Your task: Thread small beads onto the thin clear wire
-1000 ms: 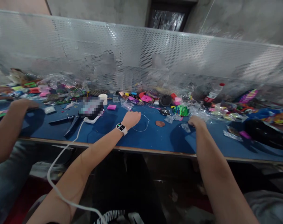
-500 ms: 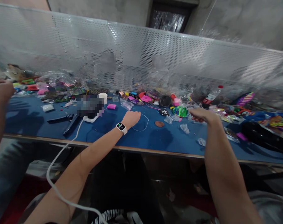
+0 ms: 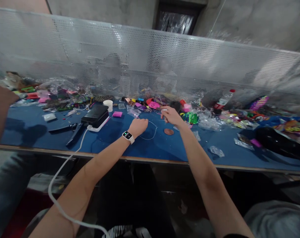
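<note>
My left hand (image 3: 138, 127), with a white smartwatch (image 3: 128, 136) on its wrist, is closed in a pinch above the blue table. A thin white string (image 3: 155, 131) comes out from under its fingers and curves in a loop to the right. My right hand (image 3: 171, 116) hovers over the table to the right of that loop, its fingers bent and pinched near their tips. What they hold, if anything, is too small to make out. Just below it lies a brown round disc (image 3: 168, 132). A green patterned piece (image 3: 190, 117) and a pink piece (image 3: 154, 104) are near my right hand.
A black device (image 3: 95, 115) with a white cable (image 3: 56, 193) rests at left. Behind are a white tape roll (image 3: 108, 105), a cola bottle (image 3: 224, 99) and a perforated metal screen (image 3: 132, 49). A black object (image 3: 280, 140) lies at right; a co-worker's hand (image 3: 3, 95) is at left.
My right hand has moved left from beside the green piece toward the middle of the table. My left hand stays almost in place, with the string loop beside it.
</note>
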`<state>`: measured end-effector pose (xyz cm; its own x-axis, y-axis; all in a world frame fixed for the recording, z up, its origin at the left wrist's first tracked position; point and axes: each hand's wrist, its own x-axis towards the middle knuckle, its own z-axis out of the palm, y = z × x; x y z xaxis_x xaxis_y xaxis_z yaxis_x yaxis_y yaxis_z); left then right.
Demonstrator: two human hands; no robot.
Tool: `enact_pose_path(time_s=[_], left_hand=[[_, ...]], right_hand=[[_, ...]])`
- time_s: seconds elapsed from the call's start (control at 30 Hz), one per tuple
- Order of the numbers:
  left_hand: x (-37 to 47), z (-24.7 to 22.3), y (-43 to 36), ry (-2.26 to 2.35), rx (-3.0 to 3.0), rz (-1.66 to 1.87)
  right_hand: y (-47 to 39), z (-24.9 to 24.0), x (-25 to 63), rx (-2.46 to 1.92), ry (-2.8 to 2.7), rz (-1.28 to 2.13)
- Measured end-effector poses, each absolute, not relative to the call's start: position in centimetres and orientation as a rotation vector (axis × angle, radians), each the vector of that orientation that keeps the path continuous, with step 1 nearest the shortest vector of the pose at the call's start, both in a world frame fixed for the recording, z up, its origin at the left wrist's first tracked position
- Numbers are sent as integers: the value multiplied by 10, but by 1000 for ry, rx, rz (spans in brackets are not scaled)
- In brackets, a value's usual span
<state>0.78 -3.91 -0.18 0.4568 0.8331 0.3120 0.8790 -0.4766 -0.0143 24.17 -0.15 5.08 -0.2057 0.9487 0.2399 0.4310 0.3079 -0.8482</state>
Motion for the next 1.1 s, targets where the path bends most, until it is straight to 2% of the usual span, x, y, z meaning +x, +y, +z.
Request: enact_pose_path(time_s=[0.23, 0.63, 1.1], left_hand=[[2, -5, -33, -1569, -2504, -397], [-4, -7, -27, -1691, -2556, -481], [-18, -2, -21, -1642, -2683, -520]], right_hand=[[14, 16, 206, -992, -1749, 894], [20, -5, 235, -1288, -1635, 498], [32, -22, 238, -1570, -2159, 223]])
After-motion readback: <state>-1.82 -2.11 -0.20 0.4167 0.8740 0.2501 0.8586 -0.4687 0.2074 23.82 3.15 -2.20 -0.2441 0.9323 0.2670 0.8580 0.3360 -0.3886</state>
